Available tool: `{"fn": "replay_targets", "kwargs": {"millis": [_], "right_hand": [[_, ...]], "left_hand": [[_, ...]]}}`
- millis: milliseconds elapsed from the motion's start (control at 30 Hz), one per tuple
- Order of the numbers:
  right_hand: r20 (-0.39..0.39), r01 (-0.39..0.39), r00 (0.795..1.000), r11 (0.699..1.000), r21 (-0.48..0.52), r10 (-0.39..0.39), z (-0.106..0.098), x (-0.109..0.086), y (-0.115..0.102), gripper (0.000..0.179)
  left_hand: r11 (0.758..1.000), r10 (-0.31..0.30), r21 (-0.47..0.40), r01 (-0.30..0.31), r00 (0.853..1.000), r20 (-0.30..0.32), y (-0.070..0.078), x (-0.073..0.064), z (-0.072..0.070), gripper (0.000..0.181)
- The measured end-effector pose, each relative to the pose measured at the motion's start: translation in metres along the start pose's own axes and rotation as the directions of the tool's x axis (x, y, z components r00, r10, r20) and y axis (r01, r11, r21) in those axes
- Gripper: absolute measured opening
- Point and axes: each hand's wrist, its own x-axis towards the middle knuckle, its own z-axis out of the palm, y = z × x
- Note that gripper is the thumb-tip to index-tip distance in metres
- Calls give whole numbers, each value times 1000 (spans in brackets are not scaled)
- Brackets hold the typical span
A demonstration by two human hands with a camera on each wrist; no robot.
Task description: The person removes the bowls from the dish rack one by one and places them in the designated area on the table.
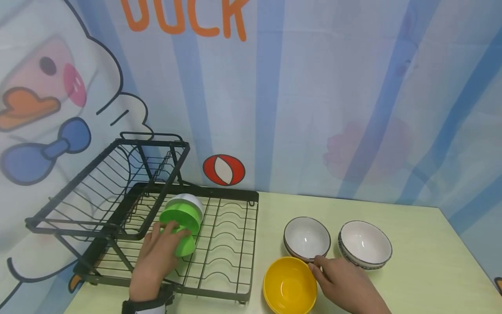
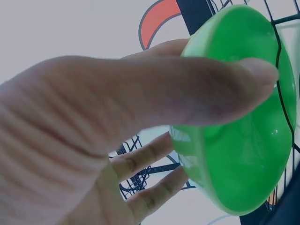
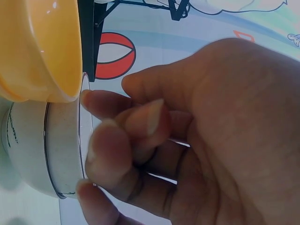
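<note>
My left hand [image 1: 158, 257] pinches the rim of a green bowl [image 2: 253, 164], thumb on its inside face and the other fingers behind. In the head view that green bowl [image 1: 182, 216] stands tilted in the black dish rack [image 1: 229, 294], before a white bowl [image 1: 190, 198]. My right hand [image 1: 345, 279] is beside the yellow bowl [image 1: 290, 285] on the table. Its fingers [image 3: 110, 145] are loosely bent, with nothing seen between them. They lie close to a white bowl with a dark rim [image 3: 63, 145]; whether they touch it I cannot tell.
A second white bowl [image 1: 364, 242], patterned outside, sits right of the dark-rimmed one. The rack's raised upper basket [image 1: 72, 187] stands on the left, above the lower tier. A printed cloth [image 1: 298, 100] hangs behind the pale table [image 1: 431, 261].
</note>
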Motion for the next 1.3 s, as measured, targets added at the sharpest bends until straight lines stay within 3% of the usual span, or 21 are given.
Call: {"fn": "replay_targets", "kwargs": {"millis": [333, 567, 733, 900, 1000, 1100, 1300], "right_hand": [[-18, 18, 1000, 1000, -6, -18, -1, -1, -2, 13], [6, -17, 1000, 1000, 6, 17, -3, 0, -2, 13], [24, -45, 999, 999, 12, 44, -3, 0, -3, 11], [29, -50, 998, 998, 23, 49, -3, 0, -4, 11], [19, -46, 999, 999, 22, 46, -3, 0, -4, 11], [16, -52, 999, 998, 23, 52, -3, 0, -4, 11], [13, -65, 998, 998, 24, 65, -3, 0, -5, 12]], "left_hand": [[1000, -4, -16, 3, 998, -60, 0, 0, -1, 72], [1000, 7, -23, -8, 998, -65, 2, 1, -5, 73], [994, 98, -44, -103, 989, -113, 7, 0, -6, 73], [968, 238, -33, -250, 950, -201, 15, -1, -6, 72], [953, 284, -44, -301, 932, -224, 21, -1, -5, 71], [945, 301, -64, -319, 932, -204, 28, 1, -5, 71], [945, 289, -119, -305, 947, -139, 38, 2, -6, 72]]}}
